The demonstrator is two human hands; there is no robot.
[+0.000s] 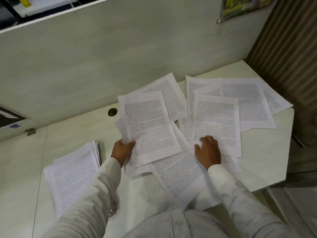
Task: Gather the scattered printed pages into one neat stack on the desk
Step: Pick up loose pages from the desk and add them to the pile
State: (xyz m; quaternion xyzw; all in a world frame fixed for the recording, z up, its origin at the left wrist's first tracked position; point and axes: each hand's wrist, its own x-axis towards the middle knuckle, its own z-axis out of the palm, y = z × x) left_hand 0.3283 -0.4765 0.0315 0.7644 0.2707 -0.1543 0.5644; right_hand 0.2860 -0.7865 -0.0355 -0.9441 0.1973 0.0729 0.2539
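Note:
Several printed pages lie scattered and overlapping across the right half of the white desk (72, 131). My left hand (122, 150) grips a few sheets (149, 127) by their lower left edge, lifted slightly over the others. My right hand (207, 151) rests flat, fingers curled, on the bottom edge of another page (216, 121). More pages (247, 100) fan out toward the desk's far right corner. One long page (178, 174) lies between my arms. A rough stack of pages (73, 170) sits at the left, partly hidden by my left sleeve.
A grey partition wall (103, 57) runs along the back of the desk. A round cable hole (112, 112) sits near it. The desk's angled right edge (289, 143) drops off beside a ribbed panel (288, 57). A dark object (10, 117) is at the far left.

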